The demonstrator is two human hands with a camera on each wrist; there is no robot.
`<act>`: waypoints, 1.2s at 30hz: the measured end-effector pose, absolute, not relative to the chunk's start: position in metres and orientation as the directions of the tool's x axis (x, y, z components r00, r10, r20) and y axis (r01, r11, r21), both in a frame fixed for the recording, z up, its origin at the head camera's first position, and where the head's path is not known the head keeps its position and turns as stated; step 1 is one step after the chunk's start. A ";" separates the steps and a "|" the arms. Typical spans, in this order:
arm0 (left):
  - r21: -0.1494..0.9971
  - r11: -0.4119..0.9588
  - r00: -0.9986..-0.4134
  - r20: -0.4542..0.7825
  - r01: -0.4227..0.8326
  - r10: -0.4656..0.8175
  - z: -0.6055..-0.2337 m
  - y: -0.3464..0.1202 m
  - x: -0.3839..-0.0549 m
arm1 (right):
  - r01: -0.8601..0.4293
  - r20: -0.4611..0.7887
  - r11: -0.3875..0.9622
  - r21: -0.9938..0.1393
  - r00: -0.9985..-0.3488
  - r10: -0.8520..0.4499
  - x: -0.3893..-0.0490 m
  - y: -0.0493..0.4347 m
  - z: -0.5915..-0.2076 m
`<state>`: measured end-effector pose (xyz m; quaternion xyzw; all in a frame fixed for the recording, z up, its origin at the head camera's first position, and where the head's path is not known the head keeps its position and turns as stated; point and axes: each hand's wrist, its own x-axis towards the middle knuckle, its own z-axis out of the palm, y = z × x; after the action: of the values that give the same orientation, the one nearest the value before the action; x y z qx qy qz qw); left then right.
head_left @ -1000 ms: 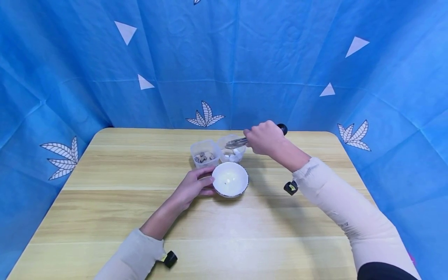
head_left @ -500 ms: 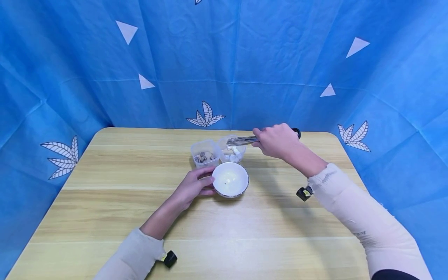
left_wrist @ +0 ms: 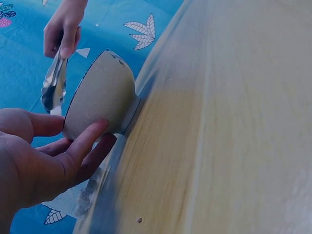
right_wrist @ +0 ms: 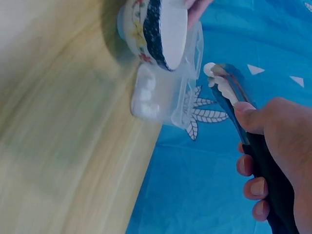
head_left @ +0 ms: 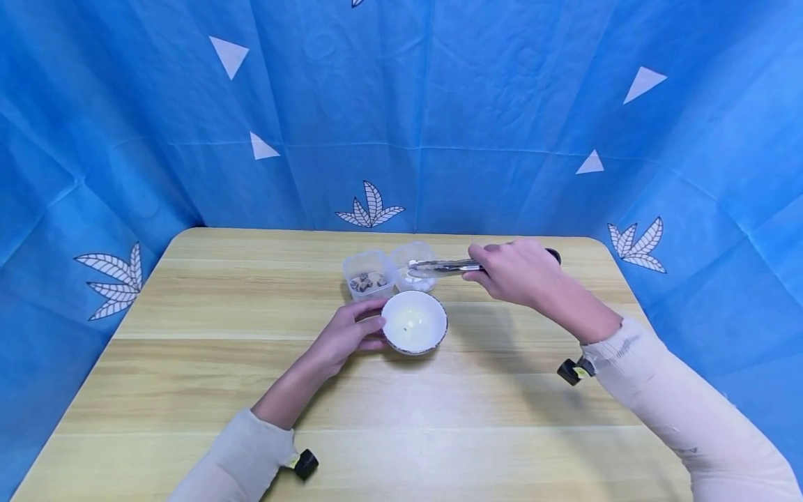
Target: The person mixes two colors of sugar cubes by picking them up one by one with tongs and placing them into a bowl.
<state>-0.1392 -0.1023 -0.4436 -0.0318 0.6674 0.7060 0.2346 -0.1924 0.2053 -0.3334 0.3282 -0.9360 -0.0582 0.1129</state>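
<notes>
Right-hand grip (head_left: 517, 272), right of centre in the head view, is curled round black-handled metal tongs (head_left: 448, 267), whose tips pinch a small white piece (right_wrist: 209, 69) above a clear plastic container. Left-hand grip (head_left: 343, 333) holds the patterned bowl (head_left: 415, 322) at the middle of the frame, thumb and fingers touching its left side; whether its foot touches the worktop (head_left: 188, 362) cannot be told. Just above the bowl in the frame stand two containers side by side: the left container (head_left: 360, 262) has dark chunks (head_left: 364, 283) in it, the right container (head_left: 414, 249) white pieces (right_wrist: 148, 105). Blue cloth (head_left: 339, 90) with white triangles and leaf prints fills the upper frame.
</notes>
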 end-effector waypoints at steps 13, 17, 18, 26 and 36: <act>0.918 0.015 -0.882 -0.384 -0.395 0.275 -0.444 -0.102 -0.140 | -0.685 0.164 0.691 0.232 -0.673 -0.722 -0.176 0.207 -0.346; 0.917 0.016 -0.881 -0.387 -0.398 0.274 -0.444 -0.102 -0.140 | -0.693 0.150 0.684 0.228 -0.669 -0.728 -0.176 0.207 -0.348; 0.917 0.017 -0.881 -0.387 -0.398 0.273 -0.444 -0.102 -0.140 | -0.694 0.146 0.683 0.226 -0.669 -0.728 -0.176 0.208 -0.348; 0.915 0.011 -0.878 -0.391 -0.404 0.277 -0.444 -0.103 -0.140 | -0.690 0.138 0.688 0.227 -0.676 -0.724 -0.179 0.212 -0.349; 0.917 0.007 -0.878 -0.384 -0.399 0.284 -0.444 -0.104 -0.140 | -0.651 0.164 0.722 0.233 -0.706 -0.689 -0.199 0.209 -0.330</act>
<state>-0.1400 -0.1037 -0.4443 -0.0430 0.6665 0.7035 0.2429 -0.1995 0.2085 -0.3305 0.3641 -0.9201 -0.0793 0.1203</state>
